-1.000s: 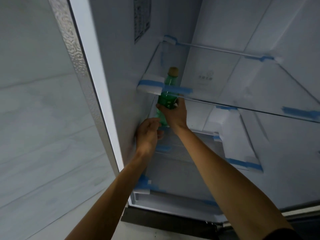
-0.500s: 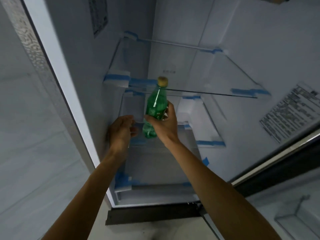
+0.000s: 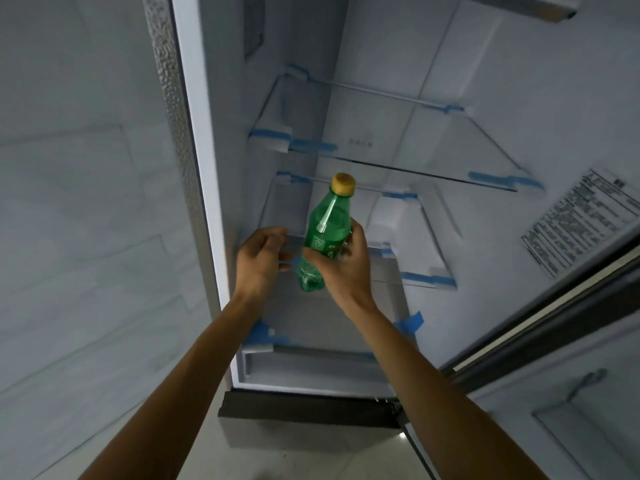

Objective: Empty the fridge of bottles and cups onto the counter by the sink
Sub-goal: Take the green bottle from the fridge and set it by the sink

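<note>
Now the right hand [image 3: 346, 268] has its fingers clamped on a green plastic bottle with a yellow cap [image 3: 325, 233], upright in front of the open white fridge [image 3: 398, 81]. The left hand [image 3: 259, 261] waits beside it, fingers loosely apart. Glass shelves [image 3: 433, 140] look bare; the sink counter is not visible, so carrying remains.

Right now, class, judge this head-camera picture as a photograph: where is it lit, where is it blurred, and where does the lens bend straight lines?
Head view: cool, dim light, brightest inside the fridge; the bottle in the right hand is fairly sharp, with a glare streak on its neck; the wall and label are smeared; the wide lens slants the fridge edges; the left hand is soft.
</note>
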